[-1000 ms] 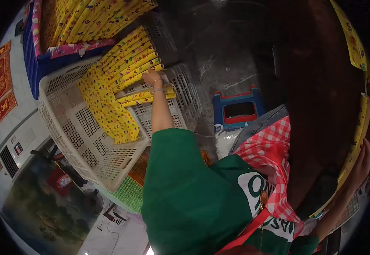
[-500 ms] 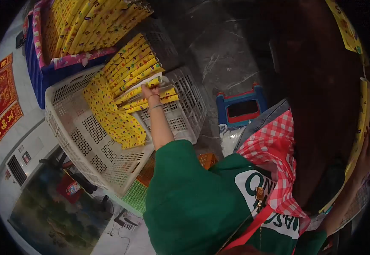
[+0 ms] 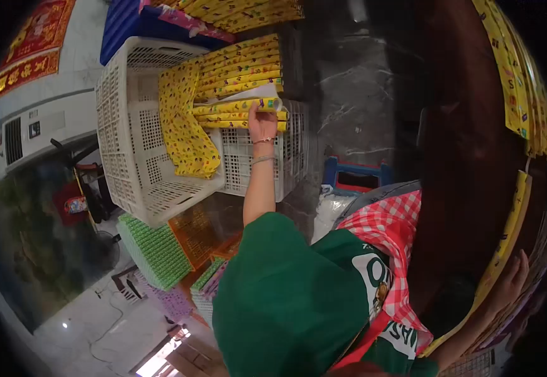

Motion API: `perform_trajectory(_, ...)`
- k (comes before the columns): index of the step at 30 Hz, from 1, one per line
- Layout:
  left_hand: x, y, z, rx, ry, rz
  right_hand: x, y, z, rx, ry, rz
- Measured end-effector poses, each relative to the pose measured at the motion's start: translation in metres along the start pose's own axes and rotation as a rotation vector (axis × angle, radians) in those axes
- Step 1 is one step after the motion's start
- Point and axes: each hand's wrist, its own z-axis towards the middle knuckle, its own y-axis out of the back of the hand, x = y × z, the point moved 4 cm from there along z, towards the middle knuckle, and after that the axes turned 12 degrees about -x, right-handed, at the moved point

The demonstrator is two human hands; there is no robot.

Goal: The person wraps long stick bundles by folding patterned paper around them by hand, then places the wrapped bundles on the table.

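My left hand [image 3: 262, 123] reaches into the crates, with its fingers closed on a yellow printed roll [image 3: 236, 107]. Similar yellow rolls [image 3: 242, 66] lie side by side behind it, and a white sheet [image 3: 258, 93] shows between them. A loose yellow printed sheet [image 3: 185, 122] drapes down to the left. On the far right, at the dark table, my right hand [image 3: 513, 281] has its fingers stretched out, just beside a long yellow printed strip [image 3: 506, 242]. Whether it touches the strip I cannot tell.
A white plastic crate [image 3: 115, 125] stands beside another perforated crate [image 3: 295, 135]. Above it is a blue bin [image 3: 119, 31] with more yellow rolls. A blue and red stool [image 3: 356, 173] is near my legs. Green packs [image 3: 154, 251] and an orange crate [image 3: 192, 235] sit lower left. More yellow pieces [image 3: 512, 75] hang over the brown table [image 3: 468, 157].
The view has turned, so the crates sit more upright and further right. My left hand stays at the rolls. My right hand appears lower, its fingers more apart from the strip.
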Motion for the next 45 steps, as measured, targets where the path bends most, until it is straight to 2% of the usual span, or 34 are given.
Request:
perform_trajectory(1, 0.013, -0.021, -0.011, 0.002, -0.014, -0.003, -0.001, 0.004, 0.004, -0.044, 0.092, 0.02)
perform_trajectory(2, 0.03, -0.042, -0.022, 0.006, -0.025, -0.006, 0.038, 0.009, 0.004, -0.043, 0.03, 0.047)
perform_trajectory(3, 0.045, -0.047, -0.019, 0.076, 0.036, -0.061, 0.018, 0.013, 0.004, -0.043, -0.033, 0.076)
perform_trajectory(7, 0.118, -0.116, -0.056, 0.146, 0.13, -0.16, 0.008, 0.03, 0.008, -0.064, 0.137, 0.278)
perform_trajectory(10, 0.173, -0.165, -0.098, 0.213, 0.258, -0.26, 0.008, 0.045, 0.007, -0.099, 0.322, 0.26)
perform_trajectory(12, 0.205, -0.199, -0.136, 0.269, 0.312, -0.263, 0.018, 0.054, 0.002, -0.082, 0.234, 0.365)
perform_trajectory(16, 0.253, -0.243, -0.228, 0.396, 0.461, -0.188, 0.034, 0.076, -0.006, -0.114, 0.305, 0.449)
perform_trajectory(18, 0.268, -0.245, -0.272, 0.434, 0.575, -0.099, 0.045, 0.09, -0.008, -0.147, 0.373, 0.546)
perform_trajectory(19, 0.268, -0.249, -0.297, 0.502, 0.598, -0.047, 0.054, 0.1, -0.011, -0.117, 0.298, 0.597)
perform_trajectory(21, 0.267, -0.253, -0.345, 0.643, 0.658, -0.006, 0.056, 0.113, -0.014, -0.162, 0.374, 0.625)
perform_trajectory(22, 0.273, -0.248, -0.358, 0.636, 0.693, 0.016, 0.06, 0.119, -0.016, -0.176, 0.334, 0.656)
perform_trajectory(25, 0.285, -0.254, -0.409, 0.999, 0.842, -0.062, 0.066, 0.13, -0.021, -0.083, 0.255, 0.828)
perform_trajectory(27, 0.307, -0.247, -0.418, 1.151, 0.91, 0.035, 0.068, 0.134, -0.025, -0.019, 0.199, 0.833)
perform_trajectory(29, 0.323, -0.24, -0.427, 1.179, 0.958, 0.107, 0.069, 0.134, -0.027, 0.1, 0.125, 0.899)
perform_trajectory(30, 0.327, -0.239, -0.435, 1.247, 0.977, 0.129, 0.065, 0.135, -0.026, 0.07, 0.091, 0.896)
perform_trajectory(32, 0.337, -0.233, -0.449, 1.319, 1.058, 0.163, 0.061, 0.13, -0.028, 0.169, 0.23, 0.708)
perform_trajectory(34, 0.347, -0.227, -0.461, 1.436, 1.054, 0.175, 0.058, 0.129, -0.029, 0.12, 0.283, 0.644)
perform_trajectory(35, 0.353, -0.223, -0.465, 1.45, 1.038, 0.2, 0.047, 0.12, -0.034, 0.247, 0.058, 0.698)
perform_trajectory(39, 0.363, -0.211, -0.475, 1.501, 1.21, 0.253, 0.03, 0.123, -0.048, 0.238, 0.049, 0.661)
perform_trajectory(42, 0.373, -0.202, -0.471, 1.651, 1.255, 0.369, 0.025, 0.113, -0.061, 0.314, -0.005, 0.786)
perform_trajectory(44, 0.38, -0.184, -0.462, 1.54, 1.257, 0.572, 0.029, 0.115, -0.066, 0.217, 0.091, 0.715)
perform_trajectory(45, 0.384, -0.177, -0.457, 1.455, 1.258, 0.639, 0.029, 0.116, -0.068, 0.265, 0.015, 0.683)
